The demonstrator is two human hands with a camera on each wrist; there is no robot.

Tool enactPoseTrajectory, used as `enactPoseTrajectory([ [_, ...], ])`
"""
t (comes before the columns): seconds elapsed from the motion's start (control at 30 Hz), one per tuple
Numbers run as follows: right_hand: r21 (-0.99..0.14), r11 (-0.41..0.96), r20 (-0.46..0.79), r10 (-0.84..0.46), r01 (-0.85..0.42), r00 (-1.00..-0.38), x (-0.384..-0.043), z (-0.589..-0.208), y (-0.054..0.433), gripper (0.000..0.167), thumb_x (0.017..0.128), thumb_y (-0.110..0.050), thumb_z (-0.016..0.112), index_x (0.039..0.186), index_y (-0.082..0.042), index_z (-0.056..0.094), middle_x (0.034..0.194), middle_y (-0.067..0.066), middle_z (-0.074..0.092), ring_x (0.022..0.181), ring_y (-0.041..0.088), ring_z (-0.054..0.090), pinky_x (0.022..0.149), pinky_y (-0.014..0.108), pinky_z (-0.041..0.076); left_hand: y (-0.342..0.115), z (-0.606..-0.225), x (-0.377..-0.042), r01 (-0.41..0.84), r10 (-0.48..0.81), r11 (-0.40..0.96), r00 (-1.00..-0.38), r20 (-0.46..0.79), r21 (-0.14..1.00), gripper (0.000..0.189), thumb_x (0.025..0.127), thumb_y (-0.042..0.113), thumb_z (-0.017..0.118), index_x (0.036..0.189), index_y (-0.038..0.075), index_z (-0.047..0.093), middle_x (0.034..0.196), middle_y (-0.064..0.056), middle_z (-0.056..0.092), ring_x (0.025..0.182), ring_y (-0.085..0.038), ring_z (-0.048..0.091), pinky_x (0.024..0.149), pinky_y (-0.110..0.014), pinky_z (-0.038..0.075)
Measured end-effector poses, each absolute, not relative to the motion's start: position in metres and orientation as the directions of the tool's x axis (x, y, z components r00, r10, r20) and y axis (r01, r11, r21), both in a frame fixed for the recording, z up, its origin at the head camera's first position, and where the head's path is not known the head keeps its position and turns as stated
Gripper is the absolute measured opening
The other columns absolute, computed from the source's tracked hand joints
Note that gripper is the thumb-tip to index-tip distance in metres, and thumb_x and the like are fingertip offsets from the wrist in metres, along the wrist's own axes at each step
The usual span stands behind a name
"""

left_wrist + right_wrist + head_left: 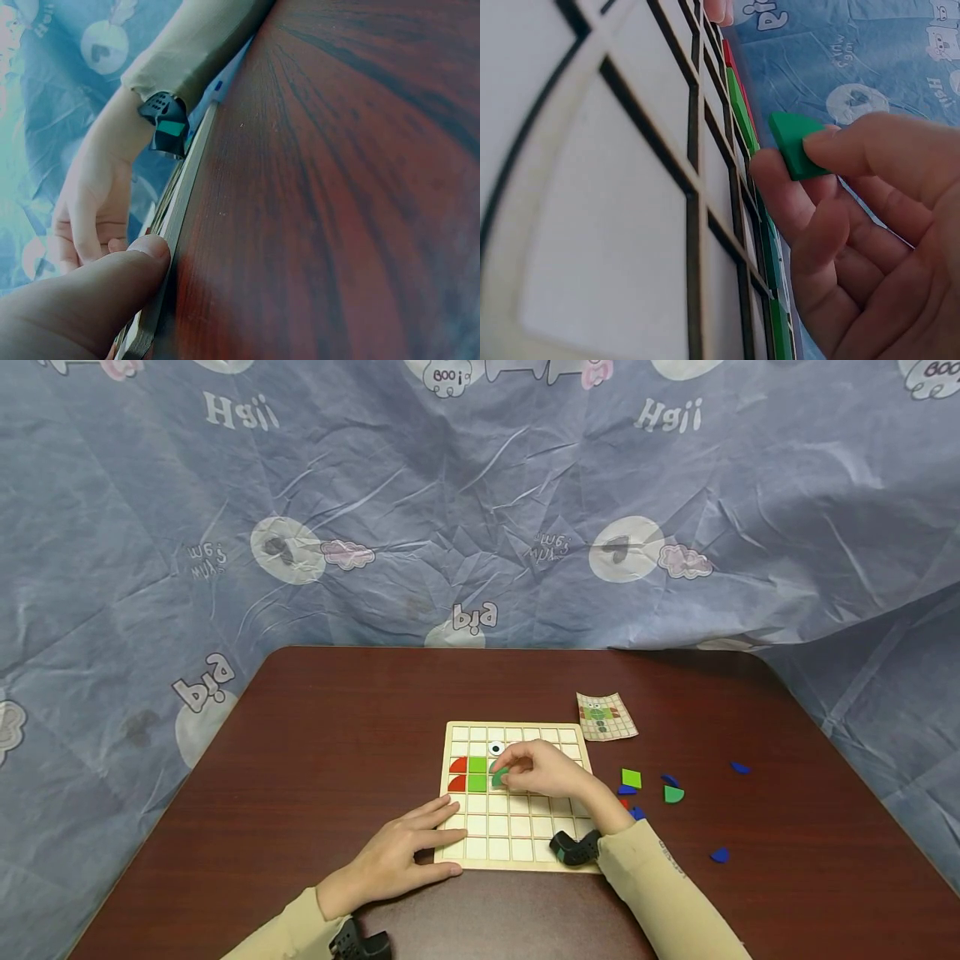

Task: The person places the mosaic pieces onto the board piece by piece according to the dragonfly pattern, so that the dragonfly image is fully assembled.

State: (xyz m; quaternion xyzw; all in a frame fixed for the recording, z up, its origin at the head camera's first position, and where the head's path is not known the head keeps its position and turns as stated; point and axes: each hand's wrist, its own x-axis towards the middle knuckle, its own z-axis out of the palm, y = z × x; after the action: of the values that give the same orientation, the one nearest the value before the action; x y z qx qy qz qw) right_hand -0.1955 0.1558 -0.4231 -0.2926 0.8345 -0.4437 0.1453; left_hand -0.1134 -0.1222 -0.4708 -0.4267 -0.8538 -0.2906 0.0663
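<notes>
My right hand (549,770) pinches a dark green quarter-circle tile (796,150) between thumb and forefinger, just over the wooden grid board (498,852). On the board's left side, several tiles fill cells: red quarter-circles (458,783) at the edge, light green squares (477,766) beside them, and a white tile with an eye (496,748) higher up. The right hand covers some cells behind it. My left hand (408,852) rests with fingers spread at the board's left edge. In the left wrist view, its thumb (150,247) touches the board's side.
A small pattern card (611,727) lies past the board's upper right corner. Right of the board are scattered loose tiles, among them a light green square (632,778), a green quarter-circle (673,794) and blue pieces (720,855). A patterned cloth (480,510) hangs behind the table.
</notes>
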Motion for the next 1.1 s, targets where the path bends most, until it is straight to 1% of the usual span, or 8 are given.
enactPoseTrajectory([
  [0.2, -0.831, 0.433, 0.025, -0.599, -0.349, -0.800, -0.1952, -0.4232, 0.1559, 0.019, 0.086, -0.011, 0.068, 0.105, -0.006, 0.066, 0.092, 0.002, 0.068, 0.087, 0.015, 0.065, 0.077, 0.029, 0.053, -0.1222, -0.4702, -0.1130, 0.766, 0.690, 0.465, -0.627, 0.362, 0.444, 0.044, 0.087, 0.045, 0.064, 0.122, 0.019, 0.065, 0.140, -0.009, 0.047, 0.133, -0.023, 0.037, 0.100, -0.043, 0.040],
  [0.33, -0.809, 0.463, 0.026, -0.586, -0.361, -0.810, -0.1948, -0.4236, 0.1563, 0.019, 0.087, -0.013, 0.067, 0.105, -0.007, 0.069, 0.096, 0.003, 0.070, 0.086, 0.014, 0.064, 0.075, 0.028, 0.052, -0.1222, -0.4699, -0.1126, 0.770, 0.690, 0.465, -0.624, 0.366, 0.437, 0.044, 0.086, 0.045, 0.064, 0.122, 0.019, 0.066, 0.139, -0.009, 0.047, 0.133, -0.024, 0.037, 0.100, -0.043, 0.040],
  [0.53, -0.782, 0.474, 0.053, -0.595, -0.404, -0.802, -0.1949, -0.4243, 0.1568, 0.019, 0.088, -0.012, 0.065, 0.106, -0.008, 0.072, 0.104, 0.004, 0.068, 0.090, 0.016, 0.062, 0.077, 0.031, 0.050, -0.1221, -0.4690, -0.1123, 0.768, 0.689, 0.468, -0.627, 0.362, 0.438, 0.044, 0.086, 0.045, 0.064, 0.122, 0.019, 0.066, 0.140, -0.009, 0.047, 0.133, -0.023, 0.037, 0.099, -0.043, 0.041],
  [0.63, -0.779, 0.472, 0.059, -0.600, -0.412, -0.798, -0.1951, -0.4246, 0.1565, 0.018, 0.088, -0.011, 0.065, 0.105, -0.008, 0.072, 0.103, 0.004, 0.069, 0.089, 0.017, 0.063, 0.077, 0.031, 0.050, -0.1220, -0.4689, -0.1124, 0.768, 0.690, 0.467, -0.626, 0.362, 0.438, 0.044, 0.087, 0.046, 0.064, 0.122, 0.019, 0.066, 0.140, -0.009, 0.047, 0.133, -0.023, 0.037, 0.099, -0.043, 0.041],
  [0.9, -0.761, 0.502, 0.044, -0.592, -0.411, -0.805, -0.1938, -0.4236, 0.1548, 0.014, 0.087, -0.012, 0.067, 0.099, -0.011, 0.074, 0.095, -0.001, 0.070, 0.084, 0.010, 0.063, 0.073, 0.027, 0.051, -0.1222, -0.4696, -0.1124, 0.774, 0.691, 0.463, -0.621, 0.371, 0.432, 0.044, 0.087, 0.045, 0.064, 0.122, 0.019, 0.066, 0.139, -0.010, 0.047, 0.133, -0.024, 0.037, 0.099, -0.043, 0.041],
  [1.1, -0.726, 0.510, 0.083, -0.602, -0.462, -0.794, -0.1937, -0.4253, 0.1547, 0.008, 0.085, -0.012, 0.070, 0.091, -0.010, 0.074, 0.086, -0.003, 0.065, 0.075, 0.009, 0.059, 0.066, 0.025, 0.050, -0.1220, -0.4709, -0.1127, 0.779, 0.689, 0.463, -0.617, 0.381, 0.424, 0.043, 0.086, 0.045, 0.064, 0.121, 0.019, 0.066, 0.139, -0.010, 0.048, 0.132, -0.024, 0.038, 0.099, -0.043, 0.041],
])
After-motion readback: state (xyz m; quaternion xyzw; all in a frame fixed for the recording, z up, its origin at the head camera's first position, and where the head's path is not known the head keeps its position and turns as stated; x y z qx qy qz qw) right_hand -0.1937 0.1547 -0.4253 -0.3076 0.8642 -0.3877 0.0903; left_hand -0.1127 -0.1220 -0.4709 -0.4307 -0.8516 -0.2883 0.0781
